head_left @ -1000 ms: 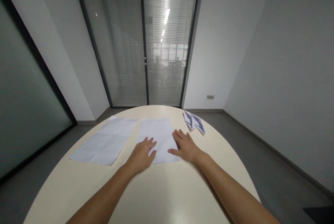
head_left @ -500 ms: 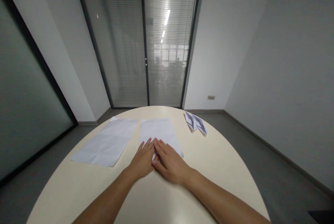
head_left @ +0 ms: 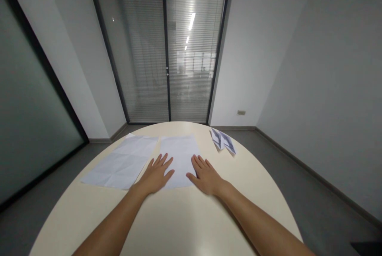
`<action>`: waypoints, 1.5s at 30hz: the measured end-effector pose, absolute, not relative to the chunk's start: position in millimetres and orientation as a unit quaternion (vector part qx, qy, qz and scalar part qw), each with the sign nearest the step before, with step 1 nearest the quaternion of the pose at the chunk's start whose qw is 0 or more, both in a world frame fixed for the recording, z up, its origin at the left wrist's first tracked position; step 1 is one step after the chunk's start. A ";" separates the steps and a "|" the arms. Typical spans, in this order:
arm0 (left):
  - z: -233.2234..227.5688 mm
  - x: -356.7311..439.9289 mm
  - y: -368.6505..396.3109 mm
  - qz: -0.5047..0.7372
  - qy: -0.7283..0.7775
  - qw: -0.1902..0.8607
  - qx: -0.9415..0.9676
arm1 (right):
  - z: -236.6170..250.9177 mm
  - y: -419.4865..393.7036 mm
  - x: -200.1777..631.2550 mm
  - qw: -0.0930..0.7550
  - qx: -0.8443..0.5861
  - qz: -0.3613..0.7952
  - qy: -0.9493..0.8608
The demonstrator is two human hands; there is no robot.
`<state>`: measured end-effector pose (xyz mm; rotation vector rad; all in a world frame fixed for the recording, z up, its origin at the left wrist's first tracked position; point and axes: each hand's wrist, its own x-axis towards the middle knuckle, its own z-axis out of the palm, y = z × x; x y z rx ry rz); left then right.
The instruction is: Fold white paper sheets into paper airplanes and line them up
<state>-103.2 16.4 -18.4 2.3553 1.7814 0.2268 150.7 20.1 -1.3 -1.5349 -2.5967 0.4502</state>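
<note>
**Two flat hands on a sheet of paper**

Head camera view: A person sits at a round cream table (head_left: pixel 185 224), both bare forearms stretched forward. The left hand (head_left: pixel 155 174) lies palm down with its fingers spread, pressing the near left part of a white sheet of paper (head_left: pixel 180 154) that lies flat in the middle of the table. The right hand (head_left: pixel 205 174) lies palm down on the near right part of the same sheet, fingers slightly apart. Neither hand grasps anything; both are flat and open on the paper, with bare paper showing between them.

Just to the left of that sheet lies a second sheet (head_left: pixel 122 162), creased into a grid of folds and turned at a slight angle. Near the far right edge of the table, well apart from the hands, rests a small folded paper piece (head_left: pixel 223 141) with dark markings. Beyond the table stand glass doors (head_left: pixel 164 49) with closed blinds.
</note>
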 end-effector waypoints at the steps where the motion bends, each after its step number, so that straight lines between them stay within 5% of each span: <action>1: -21.4 -105.4 19.0 0.077 0.614 0.080 0.782 | -3.1 20.3 152.7 0.046 -0.503 0.147 -0.851; 14: -48.5 -75.0 33.3 0.147 0.637 0.005 0.757 | -25.3 29.6 178.0 0.060 -0.519 0.110 -0.845; 22: -52.8 -45.5 19.9 0.122 0.541 0.056 0.830 | -31.5 20.3 159.3 0.132 -0.413 0.096 -0.896; 34: -38.9 -46.2 10.3 0.080 0.507 0.110 0.851 | -32.3 57.7 193.8 0.098 -0.558 0.117 -0.815; 38: -18.5 -38.4 -1.9 0.087 0.457 0.121 0.877 | -25.1 50.6 195.2 0.147 -0.481 0.110 -0.857; 45: -11.1 -25.8 -10.1 0.144 0.388 0.099 0.905 | -28.6 50.6 191.9 0.097 -0.363 0.177 -0.909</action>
